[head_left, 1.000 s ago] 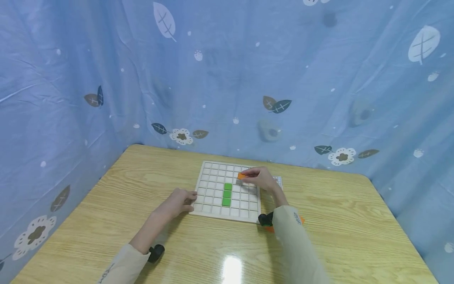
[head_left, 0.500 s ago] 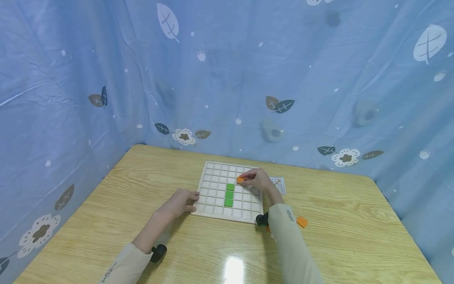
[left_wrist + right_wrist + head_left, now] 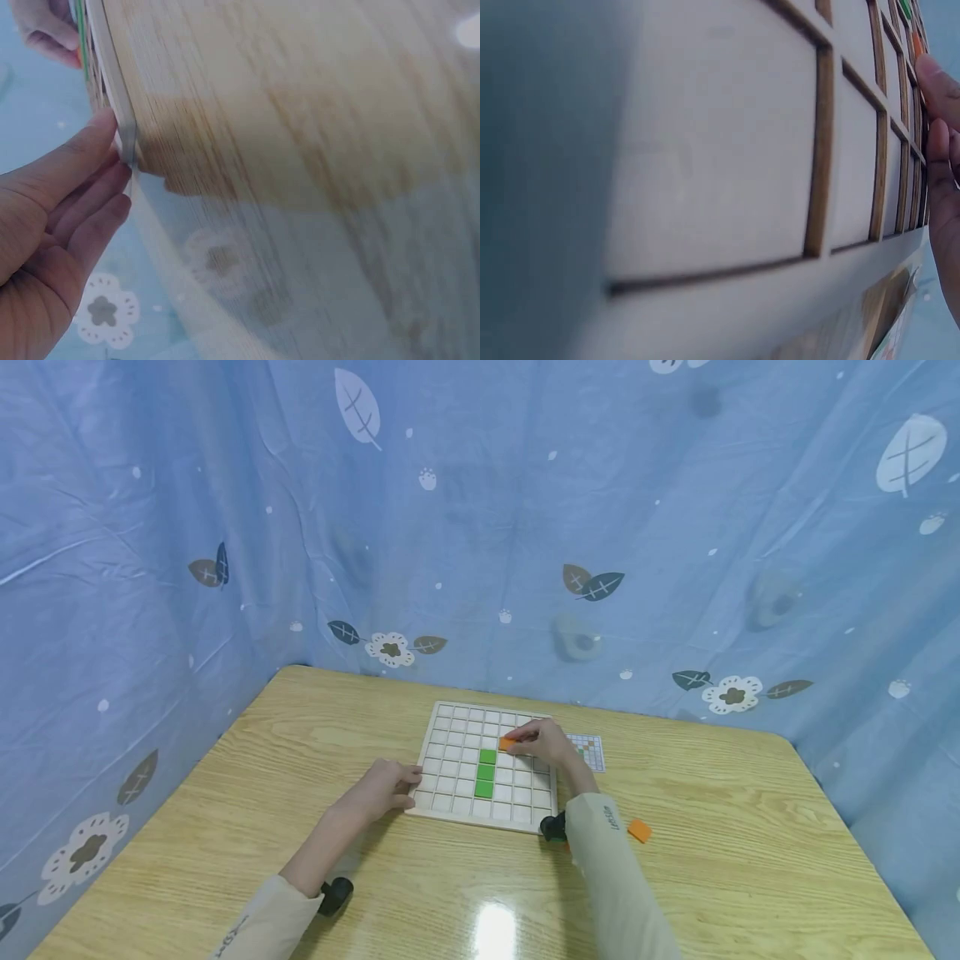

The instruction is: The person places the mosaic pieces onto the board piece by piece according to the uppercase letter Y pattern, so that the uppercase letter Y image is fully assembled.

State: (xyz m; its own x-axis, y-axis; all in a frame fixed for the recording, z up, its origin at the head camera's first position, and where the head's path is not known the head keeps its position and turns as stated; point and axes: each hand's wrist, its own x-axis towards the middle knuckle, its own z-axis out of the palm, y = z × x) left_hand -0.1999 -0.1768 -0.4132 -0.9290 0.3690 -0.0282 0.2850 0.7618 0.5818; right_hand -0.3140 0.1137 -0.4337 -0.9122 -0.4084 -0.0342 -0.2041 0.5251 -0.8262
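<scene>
A light wooden grid board with white squares lies on the table. Three green tiles form a column in its middle. My right hand pinches an orange square tile between thumb and fingertips, just up and right of the top green tile. In the right wrist view the thumb is against the orange edge, low over the grid. My left hand holds the board's near left corner; in the left wrist view thumb and fingertips meet the frame there.
A small printed grid card lies right of the board, partly behind the right hand. A loose orange tile is on the wooden table beside the right sleeve. Further green and orange pieces are mostly hidden by the right wrist camera.
My right hand has lowered the orange tile slightly toward the board, closer to the top green tile. The left hand stays at the corner. The head view has shifted a little.
</scene>
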